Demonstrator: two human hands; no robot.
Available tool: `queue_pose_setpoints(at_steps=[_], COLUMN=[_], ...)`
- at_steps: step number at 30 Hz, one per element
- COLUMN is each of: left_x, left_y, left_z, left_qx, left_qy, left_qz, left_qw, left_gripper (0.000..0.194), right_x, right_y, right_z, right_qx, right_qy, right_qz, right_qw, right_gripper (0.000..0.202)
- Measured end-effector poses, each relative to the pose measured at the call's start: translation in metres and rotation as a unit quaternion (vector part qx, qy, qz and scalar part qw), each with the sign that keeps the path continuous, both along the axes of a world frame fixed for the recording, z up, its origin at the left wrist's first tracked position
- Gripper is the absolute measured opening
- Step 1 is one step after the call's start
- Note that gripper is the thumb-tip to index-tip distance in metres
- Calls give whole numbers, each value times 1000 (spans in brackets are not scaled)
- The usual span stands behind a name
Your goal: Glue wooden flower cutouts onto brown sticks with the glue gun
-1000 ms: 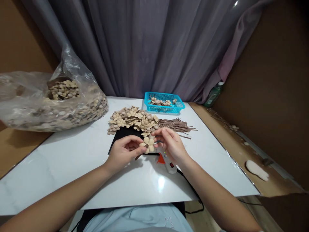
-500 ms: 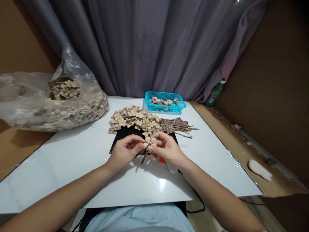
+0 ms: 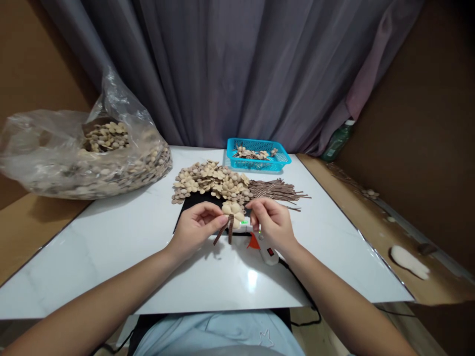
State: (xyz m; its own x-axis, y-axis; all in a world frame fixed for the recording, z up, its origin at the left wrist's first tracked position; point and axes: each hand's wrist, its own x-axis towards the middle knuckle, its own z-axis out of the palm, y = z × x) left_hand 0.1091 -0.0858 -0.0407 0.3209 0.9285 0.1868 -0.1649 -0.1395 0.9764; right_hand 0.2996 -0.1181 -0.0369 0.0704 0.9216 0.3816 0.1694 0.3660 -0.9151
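My left hand point(image 3: 200, 225) is closed in a pinch on a cream felt flower point(image 3: 232, 210). A brown ribbon point(image 3: 230, 228) lies over the flower, its two ends hanging down. To the right, apart from the flower, my right hand point(image 3: 272, 223) has its fingers curled; anything inside them is hidden. Below it a white glue gun point(image 3: 267, 251) with an orange trigger and a green light lies on the table, partly covered by the hand. A black mat point(image 3: 195, 201) is partly visible behind my left hand.
Beyond my hands lie a heap of felt flowers point(image 3: 208, 179) and a bundle of brown ribbon strips point(image 3: 276, 190). A blue basket point(image 3: 259, 161) holds several ribboned flowers. A large plastic bag point(image 3: 111, 170) of flowers is at left. A black cord point(image 3: 297, 281) trails off the table's front edge.
My right hand has let go of the flower and moved right, uncovering more of the glue gun. The flower stays in my left hand, with the ribbon ends now hanging more steeply.
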Motion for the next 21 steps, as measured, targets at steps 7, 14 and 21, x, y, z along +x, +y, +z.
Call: queue_pose_setpoints(at_steps=[7,14,21], left_x=[1,2,0], left_y=[-1,-6,-3], left_z=[1,2,3], left_qx=[3,7,17], left_qy=[-10,-25,-7], left_qz=[-9,-20,28], left_qw=[1000,999,999], left_gripper=[21,16,15], right_x=[12,5,4], right_y=[0,-1,-1], right_z=[-9,-11,-9], right_qx=[338,310,379], right_qy=[-340,-337,-330], right_qz=[1,13,43], right_qw=[878,889,864], right_gripper=[20,11,14])
